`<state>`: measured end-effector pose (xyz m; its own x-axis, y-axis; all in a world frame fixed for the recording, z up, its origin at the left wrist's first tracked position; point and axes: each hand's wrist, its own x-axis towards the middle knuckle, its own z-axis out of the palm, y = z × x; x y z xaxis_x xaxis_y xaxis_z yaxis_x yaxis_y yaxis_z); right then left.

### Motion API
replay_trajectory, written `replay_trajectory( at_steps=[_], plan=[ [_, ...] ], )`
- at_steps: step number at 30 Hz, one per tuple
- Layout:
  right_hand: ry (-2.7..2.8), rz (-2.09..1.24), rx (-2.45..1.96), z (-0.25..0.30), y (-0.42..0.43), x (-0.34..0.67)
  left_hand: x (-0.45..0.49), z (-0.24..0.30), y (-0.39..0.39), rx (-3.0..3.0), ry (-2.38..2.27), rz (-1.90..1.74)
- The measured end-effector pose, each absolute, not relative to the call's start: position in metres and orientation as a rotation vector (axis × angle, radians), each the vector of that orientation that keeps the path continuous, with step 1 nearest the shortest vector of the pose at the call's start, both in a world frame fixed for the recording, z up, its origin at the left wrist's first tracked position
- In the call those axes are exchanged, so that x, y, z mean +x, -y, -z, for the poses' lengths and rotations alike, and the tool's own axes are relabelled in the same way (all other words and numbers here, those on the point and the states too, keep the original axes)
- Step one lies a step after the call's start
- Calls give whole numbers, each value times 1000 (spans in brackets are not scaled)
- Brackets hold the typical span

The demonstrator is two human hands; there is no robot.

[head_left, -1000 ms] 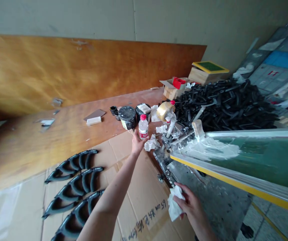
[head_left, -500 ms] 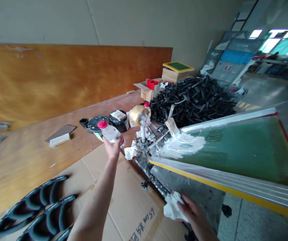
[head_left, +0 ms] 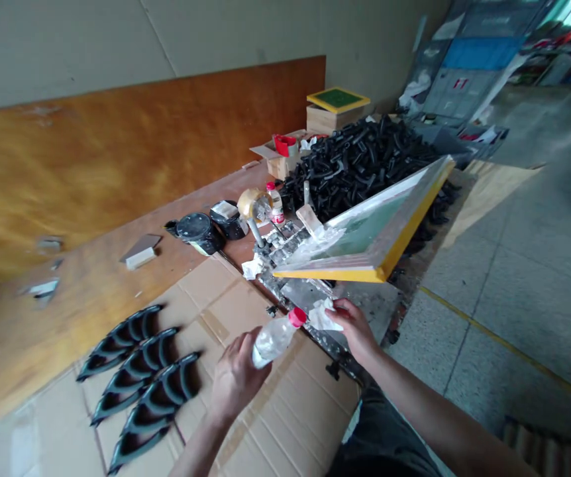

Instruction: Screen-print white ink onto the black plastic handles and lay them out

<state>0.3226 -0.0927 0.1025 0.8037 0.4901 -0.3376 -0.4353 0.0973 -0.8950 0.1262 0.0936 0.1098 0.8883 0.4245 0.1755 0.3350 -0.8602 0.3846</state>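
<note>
Okay, going left to right. On the lower left of the frame you've got three black curved pieces (head_left: pixel 136 405) lying side by side on the flattened cardboard (head_left: pixel 285 411), all slanting from lower left to upper right. Neither hand is near them.

Next is the left hand (head_left: pixel 240 374), bottom center. Fingers are curled round the lower part of a clear plastic bottle (head_left: pixel 274 341), closed about as far as the bottle lets them. Can't see how the far-side fingers sit. The bottle is up over the cardboard and well tilted: its long axis climbs from the left palm toward the right, with the red cap (head_left: pixel 297 317) at the upper right end.

That's the bit I'd watch, since the cap end points away from the hand holding it and straight at the other one. Just beside the cap, slightly right, is a crumpled white tissue (head_left: pixel 324 315); can't tell if they touch. The right hand (head_left: pixel 355 328) pinches it by its right side, thumb and fingers nearly together. So the left hand has the bottle's base end, and the right is nearer the cap, with the tissue in between. Above it, right of center, sits a tilted yellow-edged board (head_left: pixel 385 265).
</note>
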Motion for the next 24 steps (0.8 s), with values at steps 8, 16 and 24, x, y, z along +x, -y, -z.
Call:
replay_trajectory(
  at_steps=[8,16,24],
  plan=[
    [191,-754,-1269,-103,137,361,167,-127,-10,3057,-711,24],
    [263,-895,-1297,-115,172,423,231,-172,34,3162,-868,301],
    [298,-975,-1248,-118,180,455,262,-205,61,3163,-986,431]
  ],
)
